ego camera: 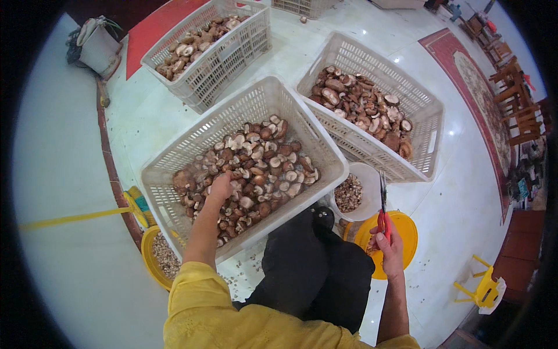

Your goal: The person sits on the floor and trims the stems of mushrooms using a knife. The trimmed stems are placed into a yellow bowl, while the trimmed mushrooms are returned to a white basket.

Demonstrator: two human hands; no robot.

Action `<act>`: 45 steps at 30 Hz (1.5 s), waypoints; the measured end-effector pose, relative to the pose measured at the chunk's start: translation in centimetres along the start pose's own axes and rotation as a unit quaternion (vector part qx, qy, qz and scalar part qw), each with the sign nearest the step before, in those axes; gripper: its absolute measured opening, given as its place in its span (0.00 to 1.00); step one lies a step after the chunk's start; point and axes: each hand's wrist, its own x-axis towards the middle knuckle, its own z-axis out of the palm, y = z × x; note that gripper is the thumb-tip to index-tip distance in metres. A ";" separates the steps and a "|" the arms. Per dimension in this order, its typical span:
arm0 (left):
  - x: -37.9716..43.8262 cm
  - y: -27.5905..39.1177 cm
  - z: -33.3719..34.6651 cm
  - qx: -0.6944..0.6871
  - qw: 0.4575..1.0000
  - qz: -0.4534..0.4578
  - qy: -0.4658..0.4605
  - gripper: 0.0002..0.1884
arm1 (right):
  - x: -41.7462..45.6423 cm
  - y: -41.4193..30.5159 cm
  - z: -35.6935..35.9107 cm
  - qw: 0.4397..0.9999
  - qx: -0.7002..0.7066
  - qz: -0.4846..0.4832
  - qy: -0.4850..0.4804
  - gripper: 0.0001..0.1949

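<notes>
Brown-capped mushrooms (257,168) lie heaped in the large pale plastic crate (311,126) in front of me. My left hand (222,185) reaches down into this heap, its fingertips at the mushrooms; whether it grips one cannot be told. At the right, my right hand (390,244) is closed around the red handles of scissors (383,218), whose blades point away from me, above the yellow lid or basin (407,235). Next to the scissors stands a white bucket (369,192) with cut mushroom stems (348,194) inside.
Two more crates of mushrooms stand beyond, at the upper left (261,32) and right (429,109). A yellow basin (150,244) of stem pieces and a broom (139,207) are at the left. A small yellow stool (486,288) stands at the right. Bits of stem lie on the floor.
</notes>
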 end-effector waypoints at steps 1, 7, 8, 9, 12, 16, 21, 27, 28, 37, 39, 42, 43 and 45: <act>-0.5 0.2 -0.9 -0.142 0.989 -0.018 -0.026 0.23 | -0.2 0.1 0.1 1.000 -0.013 -0.018 -0.004 0.32; -8.5 9.3 -6.1 -0.704 0.694 0.043 -0.143 0.23 | -1.6 -2.3 1.2 0.992 -0.093 -0.082 -0.030 0.31; -9.3 11.1 -6.0 -0.722 0.673 0.073 -0.140 0.23 | -1.4 -2.9 1.4 0.984 -0.138 -0.105 -0.040 0.31; -10.0 13.0 -5.8 -0.738 0.651 0.105 -0.140 0.23 | -1.5 -3.4 1.5 0.974 -0.184 -0.126 -0.045 0.31; -12.4 19.3 -6.1 -0.699 0.686 0.177 -0.101 0.23 | -2.3 -5.1 2.0 0.955 -0.254 -0.135 -0.072 0.32; -15.3 24.8 -6.8 -0.587 0.770 0.246 -0.041 0.19 | -2.9 -3.7 1.0 0.952 -0.258 -0.141 -0.080 0.31; -16.1 27.4 -6.0 -0.487 0.818 0.302 0.044 0.18 | -3.6 -3.8 0.1 0.966 -0.233 -0.093 -0.064 0.28; -17.4 31.0 -4.7 -0.240 0.880 0.385 0.138 0.14 | -3.9 0.5 -0.7 0.977 -0.194 -0.084 -0.010 0.25; -17.6 31.4 -4.7 -0.229 0.877 0.403 0.126 0.14 | -4.6 0.2 -1.1 0.991 -0.131 -0.016 -0.037 0.25; -18.3 38.3 -0.6 -0.104 0.856 0.506 0.033 0.07 | -8.4 6.6 -2.3 0.990 -0.106 -0.005 0.092 0.23; -17.7 39.9 1.1 -0.079 0.856 0.510 -0.009 0.07 | -9.2 8.9 -3.0 0.989 -0.099 -0.002 0.111 0.22; -14.2 39.9 3.2 -0.154 0.886 0.411 -0.148 0.15 | -10.4 11.0 -4.7 0.987 -0.091 0.043 0.123 0.23; -13.5 39.5 2.6 -0.202 0.891 0.348 -0.211 0.15 | -10.9 10.4 -5.0 0.988 -0.066 0.081 0.117 0.23; -9.9 38.5 0.7 -0.307 0.892 0.221 -0.249 0.17 | -11.0 9.7 -5.4 0.986 -0.016 0.125 0.111 0.24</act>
